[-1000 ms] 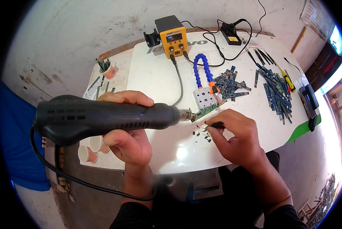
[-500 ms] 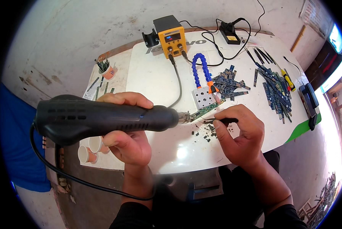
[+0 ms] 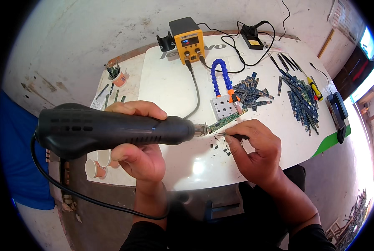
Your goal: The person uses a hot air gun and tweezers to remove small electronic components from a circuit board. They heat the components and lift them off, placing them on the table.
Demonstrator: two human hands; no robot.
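My left hand point(image 3: 143, 161) is wrapped round a black hot air gun point(image 3: 111, 129), whose metal nozzle points right. Just past the nozzle lies a narrow green circuit board point(image 3: 225, 121), its far end at a clip beside a grey metal block point(image 3: 221, 107). A blue jointed arm point(image 3: 218, 69) with an orange end rises from that block. Between thumb and fingers, my right hand point(image 3: 258, 150) pinches dark tweezers point(image 3: 239, 137); their tips are at the board's near end by the nozzle. Small black chips point(image 3: 226, 151) are scattered on the white table below the board.
A yellow soldering station point(image 3: 188, 42) stands at the back, with an iron stand point(image 3: 252, 37) to its right. Board strips are piled in two heaps point(image 3: 251, 93) point(image 3: 300, 98). Paper cups point(image 3: 96, 168) stand at the left edge; a black cord point(image 3: 91, 200) hangs from the gun.
My right hand has moved slightly left, bringing the tweezers' tips closer to the nozzle and the board's near end. The hot air gun has stayed nearly in place.
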